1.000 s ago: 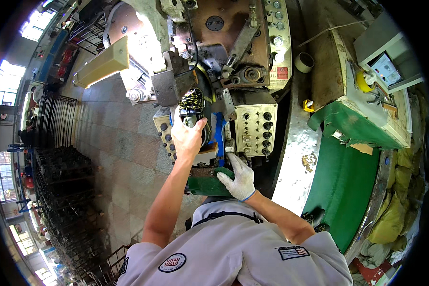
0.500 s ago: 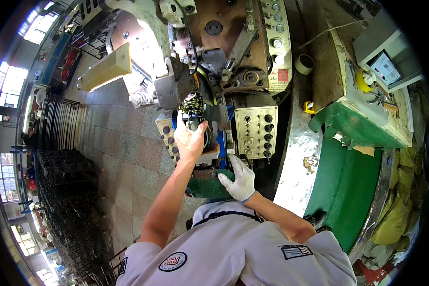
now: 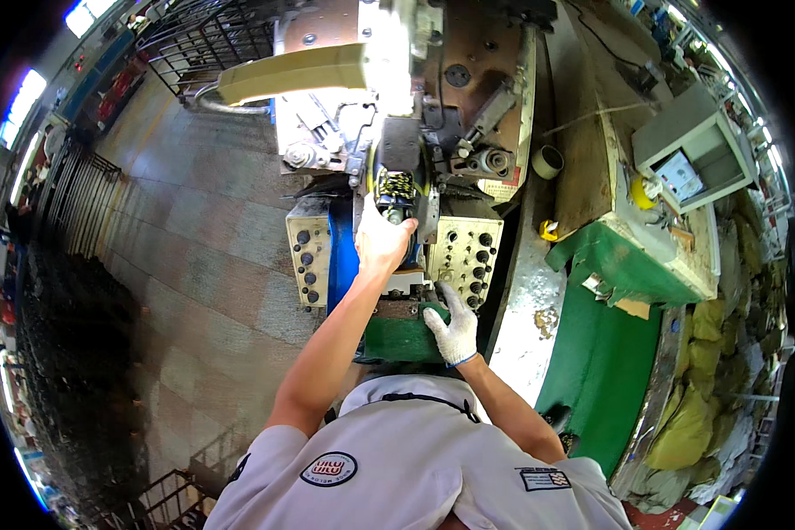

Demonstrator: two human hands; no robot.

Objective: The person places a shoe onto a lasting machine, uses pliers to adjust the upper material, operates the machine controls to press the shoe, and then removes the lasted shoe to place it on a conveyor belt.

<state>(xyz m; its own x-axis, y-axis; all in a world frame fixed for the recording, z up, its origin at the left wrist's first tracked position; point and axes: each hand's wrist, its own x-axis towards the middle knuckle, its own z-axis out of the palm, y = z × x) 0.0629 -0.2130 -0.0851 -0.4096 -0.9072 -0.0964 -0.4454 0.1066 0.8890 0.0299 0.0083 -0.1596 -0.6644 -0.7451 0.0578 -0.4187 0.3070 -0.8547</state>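
My bare left hand [image 3: 384,243] is closed around the near end of a dark shoe [image 3: 396,187] with black-and-yellow laces. The shoe sits upright in the middle of a large machine [image 3: 458,106], between its side parts and just below a dark metal block [image 3: 401,141]. Its far end is hidden under that block. My right hand [image 3: 455,329], in a white knit glove, lies with fingers apart at the machine's front edge, beside a green pad [image 3: 404,340] and below the right control panel [image 3: 461,256]. Nothing shows in its grasp.
A left control panel [image 3: 307,261] with black knobs flanks the shoe. A tan bar-shaped lamp [image 3: 291,72] juts out at upper left. On the right stand a worn bench [image 3: 592,168], a grey open box [image 3: 693,146] and a roll of tape [image 3: 548,162]. Dark racks [image 3: 71,353] line the left.
The view has turned, so the machine appears straighter. My left hand and the shoe are now centred under the dark block. My right hand stays at the front edge, fingers still spread.
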